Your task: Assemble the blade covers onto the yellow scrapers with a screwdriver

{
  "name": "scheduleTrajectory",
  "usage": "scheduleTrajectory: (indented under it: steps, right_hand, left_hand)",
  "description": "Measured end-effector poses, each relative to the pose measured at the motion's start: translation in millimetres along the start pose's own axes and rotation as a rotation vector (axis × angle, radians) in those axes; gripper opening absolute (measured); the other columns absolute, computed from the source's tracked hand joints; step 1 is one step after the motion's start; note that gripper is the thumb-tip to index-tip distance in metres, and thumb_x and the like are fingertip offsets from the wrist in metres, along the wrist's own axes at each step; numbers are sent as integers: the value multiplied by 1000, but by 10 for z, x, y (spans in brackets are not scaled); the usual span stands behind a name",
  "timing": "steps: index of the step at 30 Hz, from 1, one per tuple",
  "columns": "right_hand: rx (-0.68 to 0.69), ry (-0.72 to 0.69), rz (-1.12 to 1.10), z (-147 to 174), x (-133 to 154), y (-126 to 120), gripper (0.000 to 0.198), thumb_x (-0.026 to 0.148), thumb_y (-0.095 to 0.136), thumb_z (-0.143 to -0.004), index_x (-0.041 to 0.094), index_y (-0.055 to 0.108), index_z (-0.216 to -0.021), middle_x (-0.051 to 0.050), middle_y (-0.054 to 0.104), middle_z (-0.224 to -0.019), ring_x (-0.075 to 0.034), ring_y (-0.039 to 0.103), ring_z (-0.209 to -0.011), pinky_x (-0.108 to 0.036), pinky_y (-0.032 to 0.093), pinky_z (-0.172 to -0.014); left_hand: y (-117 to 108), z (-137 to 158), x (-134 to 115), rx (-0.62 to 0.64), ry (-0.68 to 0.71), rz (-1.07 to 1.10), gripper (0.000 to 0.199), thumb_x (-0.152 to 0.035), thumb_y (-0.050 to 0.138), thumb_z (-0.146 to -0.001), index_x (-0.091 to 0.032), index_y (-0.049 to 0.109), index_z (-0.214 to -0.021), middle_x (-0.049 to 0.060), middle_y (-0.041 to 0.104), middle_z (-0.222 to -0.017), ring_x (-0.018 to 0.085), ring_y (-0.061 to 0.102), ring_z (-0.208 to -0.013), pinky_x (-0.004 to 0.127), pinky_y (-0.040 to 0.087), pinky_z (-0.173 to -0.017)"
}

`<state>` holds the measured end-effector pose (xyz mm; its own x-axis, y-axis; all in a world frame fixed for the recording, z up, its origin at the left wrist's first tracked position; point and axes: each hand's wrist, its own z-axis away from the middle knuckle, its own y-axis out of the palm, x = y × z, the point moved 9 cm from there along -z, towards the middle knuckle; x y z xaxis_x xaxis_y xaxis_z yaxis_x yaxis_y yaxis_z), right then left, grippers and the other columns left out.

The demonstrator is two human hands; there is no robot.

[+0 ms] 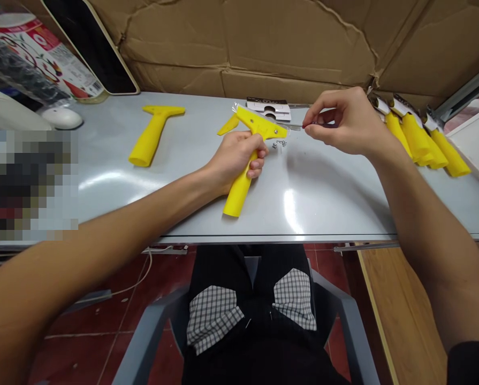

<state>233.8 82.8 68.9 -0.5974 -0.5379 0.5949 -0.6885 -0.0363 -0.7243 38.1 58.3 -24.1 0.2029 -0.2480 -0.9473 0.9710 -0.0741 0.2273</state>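
Observation:
My left hand [241, 158] is wrapped round the grip of a yellow scraper [236, 198], its head tilted up and away from me. In my right hand [346, 120], thumb and fingers pinch a thin screwdriver [296, 125], its handle mostly hidden by the fingers. Its shaft points left at the right end of the scraper's head, near a screw there; I cannot tell whether the tip touches. Several small loose screws [281, 144] lie just below that head. Behind it is another yellow piece [228, 125], partly covered. A second yellow scraper handle [153, 133] lies to the left.
White and black sleeves [272, 109] lie at the back of the grey table [327, 208]. Several yellow scrapers with sleeved heads [416, 139] are at the right. A phone [98, 48], a bottle [54, 59] and a white mouse [61, 117] stand back left. Cardboard [271, 43] lines the back.

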Motion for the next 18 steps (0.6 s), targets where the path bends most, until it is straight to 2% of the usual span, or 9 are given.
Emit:
scheduleTrajectory:
  steps: [5,11,18]
  right_hand:
    - [0,-24,0,8,32,-12,7,33,84,-80,32,78,-77,-3,83,-95,-28,74,-84,-50,64,-80]
    - [35,-27,45,4,18,33,5,32,85,-81,34,80,-81,-2,83,-101,-29,74,-90,-50,65,-83]
    - [43,-113,146,39,141,80,8,25,78,-82,32,80,-81,-4,79,-95,-29,70,-84,-50,61,-84]
  left_hand:
    - [3,-1,-3,2,2,-2,29,-7,73,-82,-23,49,-86,-5,55,-66,4,41,-46,18,26,-39]
    - [-17,-6,24,-2,-7,-8,37,-13,84,-84,-23,49,-87,-5,54,-66,4,42,-45,19,29,-39]
    - [-28,-34,35,5,22,-64,31,-8,76,-81,-24,49,-86,-5,50,-61,7,42,-45,20,28,-38]
